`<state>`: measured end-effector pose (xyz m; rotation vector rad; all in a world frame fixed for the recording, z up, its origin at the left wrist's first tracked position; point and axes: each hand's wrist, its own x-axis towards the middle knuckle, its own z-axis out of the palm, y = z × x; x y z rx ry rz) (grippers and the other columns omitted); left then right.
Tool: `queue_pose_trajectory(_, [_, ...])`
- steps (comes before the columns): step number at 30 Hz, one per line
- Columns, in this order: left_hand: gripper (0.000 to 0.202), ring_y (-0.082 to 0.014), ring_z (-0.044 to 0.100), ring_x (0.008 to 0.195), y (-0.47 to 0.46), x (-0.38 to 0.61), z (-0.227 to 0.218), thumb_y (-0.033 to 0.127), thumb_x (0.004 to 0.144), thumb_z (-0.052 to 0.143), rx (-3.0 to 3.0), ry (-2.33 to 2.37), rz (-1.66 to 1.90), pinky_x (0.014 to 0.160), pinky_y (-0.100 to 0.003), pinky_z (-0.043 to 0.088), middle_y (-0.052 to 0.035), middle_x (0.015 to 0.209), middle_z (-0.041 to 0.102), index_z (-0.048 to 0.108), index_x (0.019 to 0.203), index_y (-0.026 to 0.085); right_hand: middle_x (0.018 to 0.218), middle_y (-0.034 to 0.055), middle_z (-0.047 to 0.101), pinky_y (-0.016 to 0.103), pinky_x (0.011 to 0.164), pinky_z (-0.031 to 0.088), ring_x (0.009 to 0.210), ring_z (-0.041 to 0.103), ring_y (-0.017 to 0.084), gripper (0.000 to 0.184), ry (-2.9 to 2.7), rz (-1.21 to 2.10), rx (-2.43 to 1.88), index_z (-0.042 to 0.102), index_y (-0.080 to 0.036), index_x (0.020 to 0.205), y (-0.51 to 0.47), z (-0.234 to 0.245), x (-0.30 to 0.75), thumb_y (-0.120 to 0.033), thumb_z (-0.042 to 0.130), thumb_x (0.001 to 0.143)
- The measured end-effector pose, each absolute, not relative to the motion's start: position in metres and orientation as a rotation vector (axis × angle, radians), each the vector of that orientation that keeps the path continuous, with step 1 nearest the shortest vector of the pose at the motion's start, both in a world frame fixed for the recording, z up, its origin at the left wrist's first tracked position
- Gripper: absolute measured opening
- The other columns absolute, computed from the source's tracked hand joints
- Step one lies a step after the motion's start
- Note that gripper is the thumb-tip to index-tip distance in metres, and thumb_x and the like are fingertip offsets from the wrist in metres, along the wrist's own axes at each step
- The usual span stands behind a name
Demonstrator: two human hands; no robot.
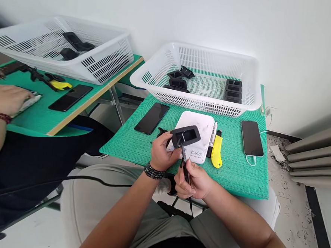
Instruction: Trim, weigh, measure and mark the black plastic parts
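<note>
My left hand [162, 150] grips a black rectangular plastic frame part [185, 135] and holds it up over the near edge of the green mat [235, 169]. My right hand [194, 182] is closed round a thin black tool [184, 166]. The tool's tip touches the lower edge of the frame part. Right behind the part lies a white device with buttons [196, 127]. A beaded bracelet [154, 172] circles my left wrist.
A white basket [249, 88] at the back holds several black parts. A dark phone [152, 117], a marker [213, 138], a yellow utility knife [216, 149] and another phone [251, 138] lie on the mat. At left, another person's hand [6, 97] rests on a second table with a basket [108, 57].
</note>
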<state>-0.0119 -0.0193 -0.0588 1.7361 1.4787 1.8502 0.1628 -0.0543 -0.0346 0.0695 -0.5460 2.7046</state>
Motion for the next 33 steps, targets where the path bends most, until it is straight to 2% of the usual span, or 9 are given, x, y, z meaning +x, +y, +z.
queue_pose_trajectory(3, [0.050, -0.0270, 0.073, 0.090, -0.016, -0.011, -0.061, 0.046, 0.076, 0.083, 1.710, 1.477, 1.908, 0.079, -0.041, 0.062, -0.0133, 0.101, 0.073, 0.061, 0.111, 0.019, 0.051, -0.0039, 0.051, 0.019, 0.037, 0.028, 0.034, 0.030, 0.008, 0.053, -0.520, 2.695, 0.187, 0.066, -0.018, 0.081, -0.055, -0.032, 0.165, -0.048, 0.035, 0.112])
queue_pose_trajectory(7, [0.065, -0.0233, 0.073, 0.093, -0.013, -0.009, -0.053, 0.047, 0.078, 0.086, 1.557, 1.367, 1.997, 0.078, -0.036, 0.061, -0.0092, 0.107, 0.071, 0.050, 0.128, 0.025, 0.057, -0.0042, 0.054, 0.019, 0.037, 0.028, 0.036, 0.028, 0.009, 0.033, -0.492, 2.726, 0.245, 0.066, -0.020, 0.096, -0.052, -0.028, 0.169, -0.035, 0.040, 0.109])
queue_pose_trajectory(12, [0.046, -0.0166, 0.069, 0.079, -0.013, -0.014, -0.040, 0.052, 0.087, 0.078, 1.417, 1.345, 1.913, 0.070, -0.028, 0.056, -0.0045, 0.094, 0.070, 0.057, 0.116, 0.023, 0.059, -0.0067, 0.053, 0.019, 0.037, 0.027, 0.035, 0.023, 0.009, 0.021, -0.453, 2.706, 0.166, 0.058, -0.022, 0.095, -0.050, -0.023, 0.172, -0.030, 0.043, 0.106])
queue_pose_trajectory(15, [0.047, -0.0172, 0.069, 0.081, -0.016, -0.019, -0.033, 0.056, 0.084, 0.080, 1.324, 1.338, 1.917, 0.070, -0.028, 0.056, -0.0043, 0.094, 0.070, 0.062, 0.112, 0.022, 0.057, -0.0068, 0.053, 0.019, 0.038, 0.028, 0.034, 0.025, 0.007, 0.028, -0.504, 2.689, 0.108, 0.057, -0.020, 0.086, -0.051, -0.025, 0.172, -0.038, 0.050, 0.106])
queue_pose_trajectory(21, [0.039, -0.0155, 0.066, 0.080, -0.027, -0.003, -0.006, 0.057, 0.087, 0.077, 0.857, 1.070, 1.995, 0.071, -0.028, 0.059, -0.0019, 0.096, 0.071, 0.070, 0.109, 0.025, 0.042, -0.0039, 0.049, 0.019, 0.035, 0.030, 0.031, 0.033, 0.008, 0.066, -0.634, 2.772, 0.101, 0.054, -0.018, 0.064, -0.054, -0.044, 0.169, -0.071, 0.045, 0.102])
queue_pose_trajectory(24, [0.038, -0.0149, 0.067, 0.071, -0.032, 0.018, 0.007, 0.052, 0.082, 0.082, 0.675, 0.991, 1.866, 0.060, -0.026, 0.057, -0.0013, 0.089, 0.071, 0.070, 0.104, 0.024, 0.039, -0.0019, 0.050, 0.021, 0.035, 0.035, 0.030, 0.037, 0.009, 0.075, -0.711, 2.817, 0.133, 0.054, -0.018, 0.058, -0.056, -0.049, 0.166, -0.081, 0.043, 0.097])
queue_pose_trajectory(27, [0.035, -0.0187, 0.070, 0.071, -0.038, 0.036, 0.014, 0.047, 0.080, 0.081, 0.514, 0.960, 1.764, 0.056, -0.028, 0.058, -0.0020, 0.087, 0.073, 0.067, 0.103, 0.024, 0.039, -0.0019, 0.051, 0.021, 0.035, 0.037, 0.030, 0.039, 0.009, 0.072, -0.717, 2.817, 0.177, 0.055, -0.017, 0.059, -0.056, -0.048, 0.165, -0.080, 0.052, 0.093])
queue_pose_trajectory(30, [0.035, -0.0189, 0.071, 0.069, -0.044, 0.048, 0.019, 0.043, 0.079, 0.080, 0.427, 0.937, 1.679, 0.056, -0.029, 0.059, -0.0025, 0.086, 0.074, 0.066, 0.104, 0.023, 0.044, -0.0035, 0.053, 0.018, 0.035, 0.035, 0.031, 0.037, 0.007, 0.061, -0.666, 2.749, 0.327, 0.060, -0.015, 0.065, -0.056, -0.043, 0.164, -0.069, 0.065, 0.093])
queue_pose_trajectory(33, [0.033, -0.0173, 0.071, 0.069, -0.049, 0.056, 0.022, 0.041, 0.079, 0.081, 0.399, 0.916, 1.637, 0.056, -0.027, 0.059, -0.0019, 0.086, 0.074, 0.064, 0.101, 0.023, 0.047, -0.0038, 0.054, 0.017, 0.035, 0.034, 0.031, 0.035, 0.005, 0.058, -0.643, 2.700, 0.384, 0.063, -0.015, 0.068, -0.056, -0.040, 0.164, -0.065, 0.064, 0.096])
